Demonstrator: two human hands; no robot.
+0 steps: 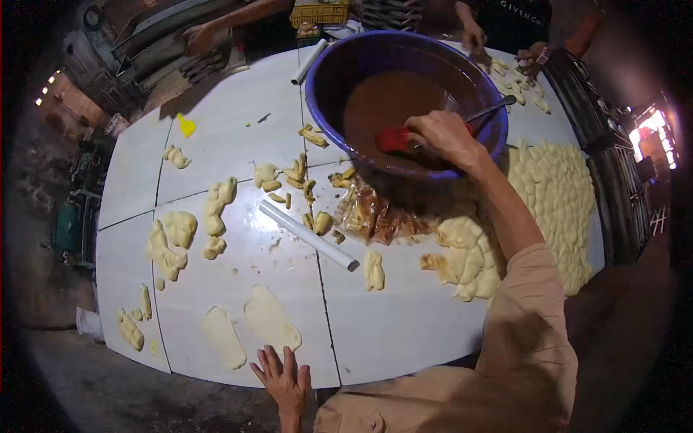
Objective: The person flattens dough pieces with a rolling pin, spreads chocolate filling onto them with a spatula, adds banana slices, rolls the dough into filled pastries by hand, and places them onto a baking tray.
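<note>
Currently, R hand point(439, 137) is over the blue tub point(313, 108), fingers closed round a red tool point(393, 139); can't tell if its tip is in the brown liquid point(382, 101). A grey handle point(498, 106) leans across the tub's right rim.

L hand point(285, 381) is palm down at the table's near edge, fingers spread wide, tips at the near end of 1 flat dough sheet point(271, 317); can't tell if they touch. A 2nd, narrower sheet point(224, 338) lies just L of it.

White tube point(309, 234) lies diagonally mid-table point(404, 317), w/ small dough pcs point(294, 173) on its far side. Clear plastic bag point(382, 213) w/ brown stuff sits near side of the tub; dough pile point(465, 260) is R of that, & a big spread of dough pcs point(552, 209) farther R. Yellow scraper point(185, 125) lies far L. Co-worker's hand point(473, 37) is at far R.
</note>
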